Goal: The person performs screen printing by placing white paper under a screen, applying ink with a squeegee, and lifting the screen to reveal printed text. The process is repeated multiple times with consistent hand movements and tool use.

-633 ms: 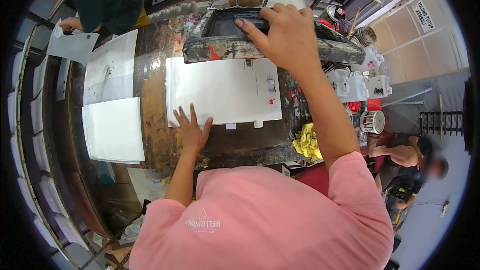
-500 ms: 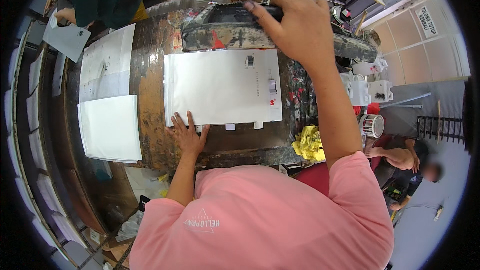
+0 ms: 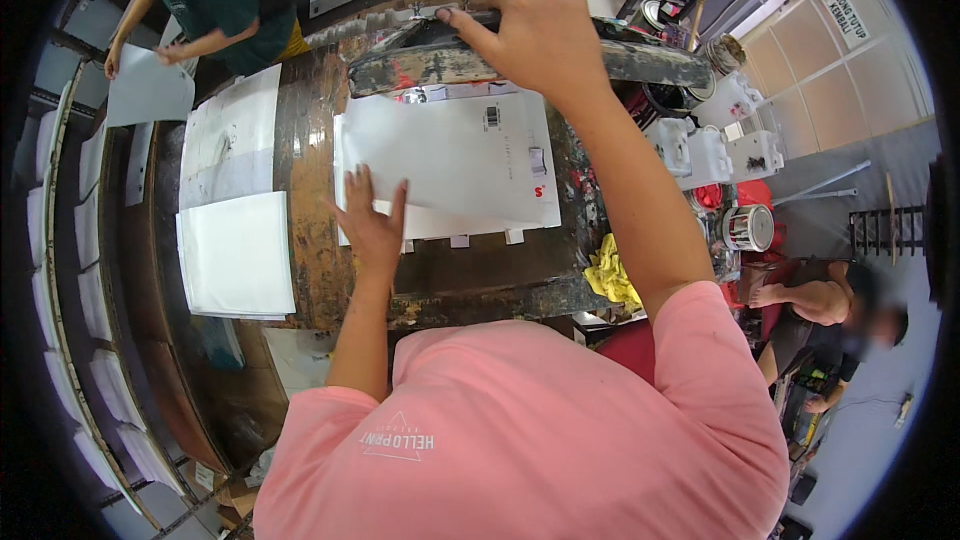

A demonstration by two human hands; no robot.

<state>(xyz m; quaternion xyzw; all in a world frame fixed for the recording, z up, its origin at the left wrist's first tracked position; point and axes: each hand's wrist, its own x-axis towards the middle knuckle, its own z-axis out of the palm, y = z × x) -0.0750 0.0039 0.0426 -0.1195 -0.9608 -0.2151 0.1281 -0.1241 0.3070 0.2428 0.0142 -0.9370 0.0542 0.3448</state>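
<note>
A white printed paper sheet (image 3: 430, 155) lies on the worktable in front of me, askew over another white sheet (image 3: 541, 208) whose right and near edges show. My left hand (image 3: 372, 228) rests on the top sheet's near left part, fingers spread and slightly blurred. At the far side of the sheets, a tilted, ink-stained frame (image 3: 430, 70), like a screen-printing frame, is raised off the table. My right hand (image 3: 550, 45) grips its upper edge, thumb to the left; the fingertips behind the edge are partly hidden.
A white paper stack (image 3: 236, 255) lies left of my left hand. A yellow crumpled cloth (image 3: 612, 275) is near my right forearm. White jugs (image 3: 755, 155) and a paint can (image 3: 748, 228) stand at right. One co-worker (image 3: 205, 0) holds a sheet (image 3: 150, 90); another person (image 3: 825, 310) sits at right.
My left hand has moved away from me, and the top sheet has shifted with it, baring the lower sheet's edge. My right hand still grips the frame. The co-worker's second hand now shows on their sheet.
</note>
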